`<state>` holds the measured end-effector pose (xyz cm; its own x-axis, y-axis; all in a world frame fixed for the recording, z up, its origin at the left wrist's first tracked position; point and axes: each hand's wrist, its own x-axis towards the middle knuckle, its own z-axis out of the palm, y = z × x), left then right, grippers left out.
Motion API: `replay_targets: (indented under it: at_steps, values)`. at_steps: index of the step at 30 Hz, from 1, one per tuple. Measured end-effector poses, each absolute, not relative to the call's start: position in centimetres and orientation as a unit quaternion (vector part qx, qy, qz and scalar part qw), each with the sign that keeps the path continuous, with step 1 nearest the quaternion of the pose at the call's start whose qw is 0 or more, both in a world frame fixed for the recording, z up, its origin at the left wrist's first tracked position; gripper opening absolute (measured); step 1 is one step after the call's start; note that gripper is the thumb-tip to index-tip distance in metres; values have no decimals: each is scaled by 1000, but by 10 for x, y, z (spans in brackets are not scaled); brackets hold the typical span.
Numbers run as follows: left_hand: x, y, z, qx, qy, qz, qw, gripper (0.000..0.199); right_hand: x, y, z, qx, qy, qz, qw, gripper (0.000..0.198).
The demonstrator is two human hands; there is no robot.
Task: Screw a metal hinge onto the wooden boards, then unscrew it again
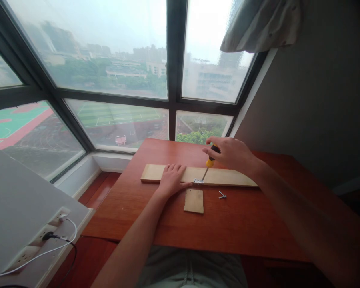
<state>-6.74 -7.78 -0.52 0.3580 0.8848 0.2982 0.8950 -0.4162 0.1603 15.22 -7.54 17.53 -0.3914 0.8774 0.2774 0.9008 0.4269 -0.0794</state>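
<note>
A long pale wooden board (225, 176) lies across the reddish table. My left hand (172, 180) rests flat on it with fingers stretched out, the thumb reaching toward a small metal hinge (198, 181) at the board's near edge. In my right hand (231, 154) is a screwdriver (210, 163) with a yellow and black handle, held tilted. Its tip meets the hinge or a screw in it; which one is too small to tell. Just below lies a small wooden piece (193, 201) with two holes near its top edge. Loose screws (222, 195) lie to its right.
The table (132, 216) stands against large windows with dark frames (175, 80). At the left, a white wall carries sockets (45, 235) with plugged-in cables (73, 236). A curtain (264, 24) hangs at the upper right beside a grey wall.
</note>
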Motion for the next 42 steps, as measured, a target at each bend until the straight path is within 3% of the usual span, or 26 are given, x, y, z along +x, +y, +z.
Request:
replay_targets:
  at_steps: [3,8,12,18,22,29,32,37,42]
  values:
    - [-67,-78,-5,-824,-539,-171,14,71,153,-74,174,-529,-835,-31,146,26]
    - [-68,-77,-5,-824,-541,-168,10,70,156,-72,173,-515,-844,-50,144,48]
    - [-68,-77,-5,-825,-538,-171,17,71,154,-74,176,-540,-830,-66,127,30]
    - [-68,-77,-5,-825,-538,-171,23,73,153,-74,176,-557,-819,-64,121,29]
    - [-67,-77,-4,-824,-541,-168,22,72,155,-75,176,-536,-833,-22,139,55]
    - [-67,-77,-3,-825,-540,-168,19,72,151,-76,179,-585,-803,-68,91,39]
    - [-67,-77,-4,-825,-538,-172,19,72,153,-74,178,-547,-827,-41,123,34]
    - [-67,-77,-4,-824,-540,-170,19,71,158,-76,176,-429,-884,60,178,53]
    - [-67,-77,-3,-824,-541,-166,18,71,154,-78,177,-548,-823,-59,134,40]
